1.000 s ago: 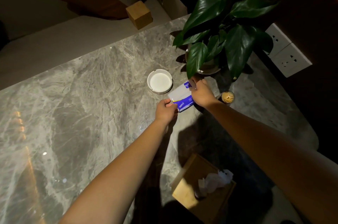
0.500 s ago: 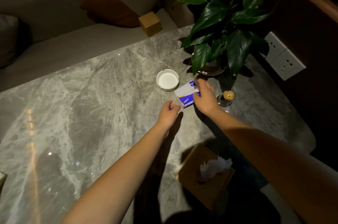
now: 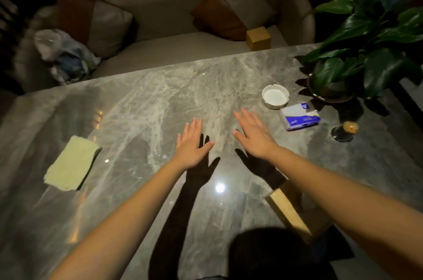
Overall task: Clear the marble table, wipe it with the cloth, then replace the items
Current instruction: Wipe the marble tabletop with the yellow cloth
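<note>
On the marble table the yellow cloth lies flat, long axis running near-left to far-right; left hand and right hand hover spread, empty.

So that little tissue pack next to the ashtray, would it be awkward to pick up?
Probably not. The tissue pack looks like a soft plastic-wrapped packet, so it would likely squash slightly and feel light. Its glossy wrapper may slide easily on the polished marble table. Lying flat, it seems unlikely to roll or tip.

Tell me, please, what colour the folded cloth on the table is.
Pale yellow-green cloth, seen in the head view.
</note>
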